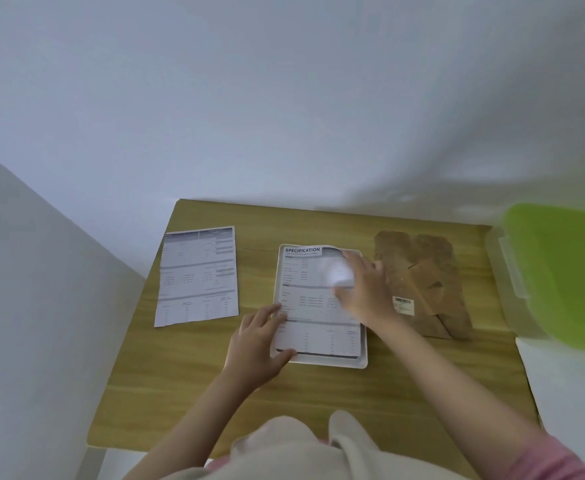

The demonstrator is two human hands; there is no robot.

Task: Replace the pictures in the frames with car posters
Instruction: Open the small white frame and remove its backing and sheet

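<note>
Wooden light-brown surface [318, 403] seen from above, white wall behind.

Centre: white rounded-corner rectangular picture frame [363, 362] lying flat, w/ a printed white sheet headed "SPECIFICATION" [315, 299] lying on/in it; can't tell whether seated fully in the recess. Top right corner of sheet looks lifted or curled, blurred.

Left hand [258, 344]: grip flat and open, fingers spread, pressing on left edge of sheet and frame near lower left corner. Thumb at bottom edge of sheet, fingertips [277, 311] on paper. Not pinching anything visibly.

Right hand [363, 289]: over upper right part of sheet, motion-blurred. Something pale and blurred just left of fingers, poss. the curled paper corner; can't tell if grip is closed on it or just resting.

Well left of left grip: second printed white sheet w/ tables and grey header bars [197, 277], flat on surface, apart from frame, slightly tilted.

Just right of right grip: brown cardboard backing boards [422, 271], two overlapping pieces w/ cut flaps, small white barcode label [403, 305] at lower left corner, close beside the wrist.

Far right of right grip: translucent plastic box w/ lime-green lid [561, 271], at surface edge, partly out of view.

Bottom: pink sleeve [554, 459] on right arm, beige garment [301, 445] at centre.
</note>
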